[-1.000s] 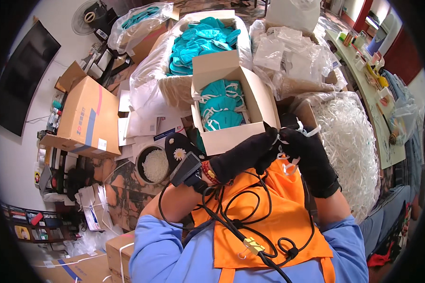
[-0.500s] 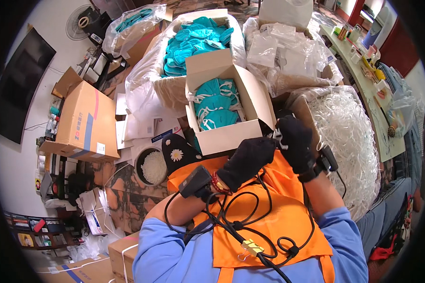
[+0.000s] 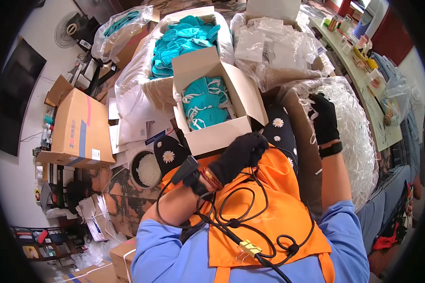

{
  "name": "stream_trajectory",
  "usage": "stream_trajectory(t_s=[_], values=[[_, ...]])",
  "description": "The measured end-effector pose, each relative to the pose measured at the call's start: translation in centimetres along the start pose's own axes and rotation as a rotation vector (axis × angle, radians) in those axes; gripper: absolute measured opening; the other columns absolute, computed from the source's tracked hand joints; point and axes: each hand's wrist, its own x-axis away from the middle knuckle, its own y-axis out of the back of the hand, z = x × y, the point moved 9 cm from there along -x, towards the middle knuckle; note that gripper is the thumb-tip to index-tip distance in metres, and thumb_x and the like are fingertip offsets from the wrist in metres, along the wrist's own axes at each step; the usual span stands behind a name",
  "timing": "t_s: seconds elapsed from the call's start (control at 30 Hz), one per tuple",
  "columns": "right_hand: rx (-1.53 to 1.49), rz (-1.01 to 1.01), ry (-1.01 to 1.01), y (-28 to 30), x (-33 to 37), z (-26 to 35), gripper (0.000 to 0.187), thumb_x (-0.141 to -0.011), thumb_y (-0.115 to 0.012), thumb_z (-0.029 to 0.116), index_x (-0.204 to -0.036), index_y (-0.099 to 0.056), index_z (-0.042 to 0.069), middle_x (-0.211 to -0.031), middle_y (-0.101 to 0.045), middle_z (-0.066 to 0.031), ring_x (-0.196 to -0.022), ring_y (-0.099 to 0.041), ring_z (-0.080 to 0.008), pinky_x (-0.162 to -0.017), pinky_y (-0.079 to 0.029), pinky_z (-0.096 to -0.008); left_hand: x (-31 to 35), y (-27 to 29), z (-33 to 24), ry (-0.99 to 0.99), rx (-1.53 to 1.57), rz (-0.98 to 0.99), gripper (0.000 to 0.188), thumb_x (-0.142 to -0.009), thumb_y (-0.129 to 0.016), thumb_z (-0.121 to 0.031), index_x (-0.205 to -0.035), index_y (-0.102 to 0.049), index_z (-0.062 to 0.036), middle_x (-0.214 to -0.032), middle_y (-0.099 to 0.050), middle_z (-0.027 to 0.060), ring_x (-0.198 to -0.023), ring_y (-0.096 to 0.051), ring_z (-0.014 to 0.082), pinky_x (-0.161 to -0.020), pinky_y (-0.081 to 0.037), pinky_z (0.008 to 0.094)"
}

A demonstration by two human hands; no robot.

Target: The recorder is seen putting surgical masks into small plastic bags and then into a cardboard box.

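My left hand (image 3: 243, 158), in a black glove, is closed just above the orange apron (image 3: 264, 207) on my lap. Whatever its fingers hold, if anything, is hidden. My right hand (image 3: 325, 120), gloved in black too, is at the near left side of a lined carton heaped with white elastic straps (image 3: 354, 141). Its fingers are closed on a white strap (image 3: 312, 115) that dangles from them. In front of my left hand, an open white box (image 3: 217, 137) holds several teal face masks (image 3: 208, 101) with white straps.
Behind the white box stands a lined carton of teal masks (image 3: 184, 40). Right of it, another carton holds clear plastic bags (image 3: 269, 45). A bowl of small white pieces (image 3: 148, 170) and a brown carton (image 3: 82, 127) stand at left. Black cables (image 3: 236, 224) lie across the apron.
My right hand has moved away from my left hand, right and forward to the strap carton. My left hand remains closed over my lap. The whole view has shifted slightly.
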Motion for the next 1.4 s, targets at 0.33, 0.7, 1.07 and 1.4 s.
stream_trajectory(t_s=[0.33,0.7,1.07,1.4], values=[[-0.348,0.174,0.286,-9.4,5.5,7.5,0.038,-0.085,-0.06,-0.007,-0.122,-0.054,0.003,-0.116,-0.058,-0.0091,-0.104,-0.059,-0.0186,-0.091,-0.049,-0.0316,-2.8,0.9,2.7,0.091,0.149,-0.074,0.033,-0.099,-0.045,-0.04,-0.1,-0.06,-0.0107,-0.082,-0.057,-0.0006,-0.065,-0.053,0.0084,-0.061,-0.046,0.0229],[-0.158,0.145,0.322,-9.8,4.4,10.5,0.02,-0.09,-0.054,0.007,-0.107,-0.063,0.003,-0.094,-0.058,-0.0051,-0.085,-0.059,-0.0135,-0.071,-0.049,-0.0266,-0.3,-3.3,-0.1,0.151,0.063,0.072,0.043,-0.1,-0.041,-0.046,-0.096,-0.06,-0.0082,-0.075,-0.057,-0.0014,-0.057,-0.044,0.0061,-0.052,-0.037,0.0208],[0.406,0.606,0.336,-13.8,7.7,10.0,0.037,-0.075,-0.08,0.029,-0.096,-0.062,0.006,-0.074,-0.061,-0.0065,-0.063,-0.056,-0.0178,-0.061,-0.045,-0.0343,0.8,-2.6,-5.2,-0.896,-1.301,-0.081,0.029,-0.081,-0.059,-0.009,-0.109,-0.06,-0.0041,-0.086,-0.062,0.0145,-0.074,-0.063,0.0301,-0.065,-0.052,0.0379],[0.202,0.738,-0.035,-12.9,14.0,10.7,0.014,-0.085,-0.067,0.017,-0.084,-0.061,0.004,-0.069,-0.06,-0.0037,-0.053,-0.054,-0.0116,-0.045,-0.04,-0.0267,6.1,3.6,-8.2,-0.947,-1.701,-0.087,0.04,-0.083,-0.059,-0.013,-0.12,-0.054,0.0005,-0.108,-0.059,0.0153,-0.098,-0.062,0.0283,-0.083,-0.051,0.0369]])
